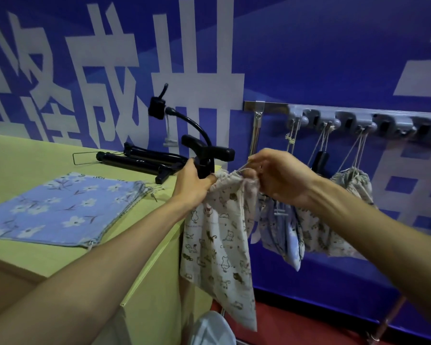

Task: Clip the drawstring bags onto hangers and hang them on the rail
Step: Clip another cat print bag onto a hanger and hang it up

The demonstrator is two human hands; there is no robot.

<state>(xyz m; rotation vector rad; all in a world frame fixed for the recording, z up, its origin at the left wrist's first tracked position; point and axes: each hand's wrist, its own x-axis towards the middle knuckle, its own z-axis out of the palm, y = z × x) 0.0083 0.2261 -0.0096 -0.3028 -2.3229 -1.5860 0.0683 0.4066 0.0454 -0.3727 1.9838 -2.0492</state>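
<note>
Hands — left hand (194, 181), right hand (281, 175) — pinch cat-print bag (219, 245) at its top.

The scene is dim, with a cool blue cast from the blue wall (334, 58). Light is soft and even, its source not visible; shadows are faint, with no hard glare. The wide lens bends straight lines toward the edges, most at 9 and 3 o'clock, where the white lettering (105, 78) leans. The forearms at 6 o'clock look stretched and slightly soft. The middle is fairly sharp.
</note>
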